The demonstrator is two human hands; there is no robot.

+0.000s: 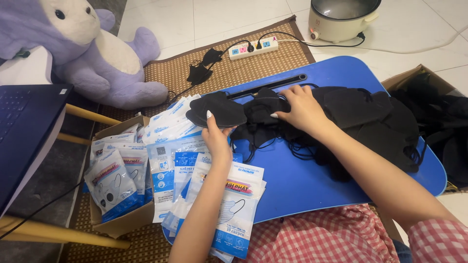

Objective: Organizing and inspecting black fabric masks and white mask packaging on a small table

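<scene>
Head view: your left hand (218, 137) pinched 1 black mask (217, 109) at its lower edge; your right hand (301, 108), fingers spread, pressed the black mask pile (360, 112) just beside it.

left hand (218, 138) gripping folded black face masks (217, 109), right hand (301, 108) on black mask pile (370, 114), blue lap table (302, 180), mask packets (234, 204) beneath

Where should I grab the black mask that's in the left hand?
Pinch the black mask by its near folded edge, coming from below like the left hand does. It is flat and thin, so thumb on top and fingers underneath should hold it.
</scene>
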